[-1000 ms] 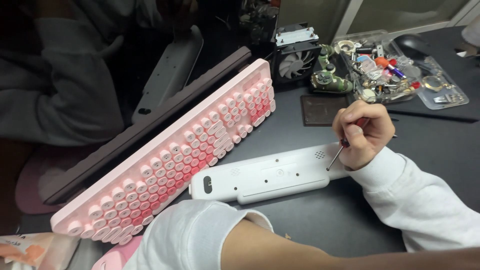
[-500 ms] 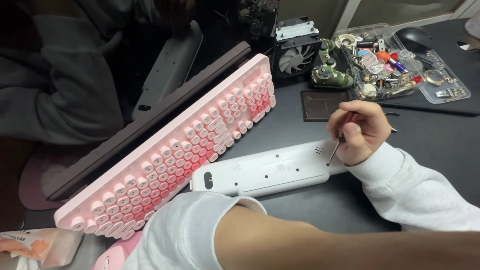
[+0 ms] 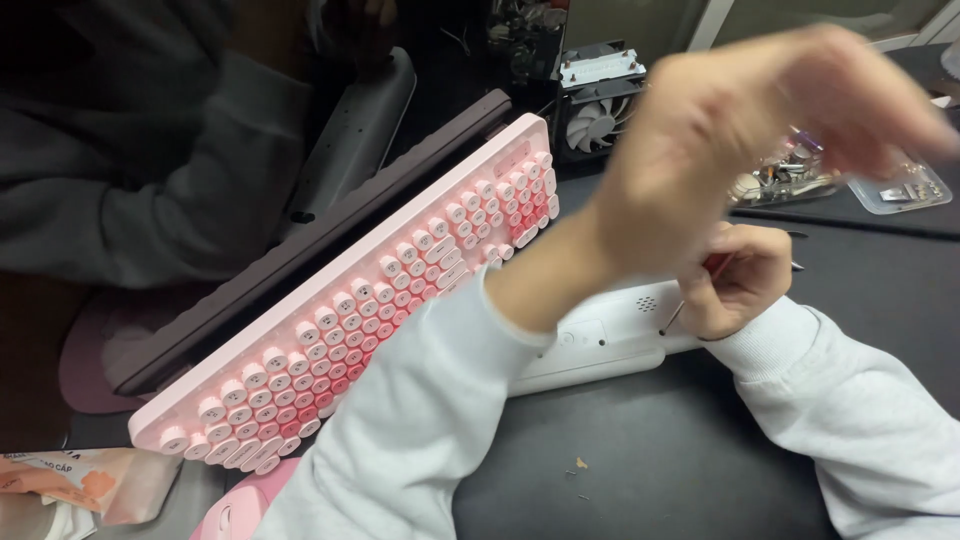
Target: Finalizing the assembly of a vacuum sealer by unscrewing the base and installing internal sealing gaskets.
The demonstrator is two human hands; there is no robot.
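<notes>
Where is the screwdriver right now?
In the head view, right of centre: the right hand grips the screwdriver, tip on the white casing, just right of the pink keyboard and below the raised, blurred left hand.

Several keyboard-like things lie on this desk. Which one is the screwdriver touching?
The white one, lying face down nearest the person. The right hand holds the screwdriver tip against its back; the pink keyboard and the dark one lie untouched behind it.

- Keyboard (image 3: 350,330): pink frame; round keys shaded from white to deep pink.
- Casing (image 3: 610,340): plain white.
- Screwdriver (image 3: 690,300): red handle, grey metal shaft.
- Sleeves (image 3: 400,440): white.
- Desk (image 3: 680,470): black.
- Fan (image 3: 592,120): white blades in a black housing.
</notes>
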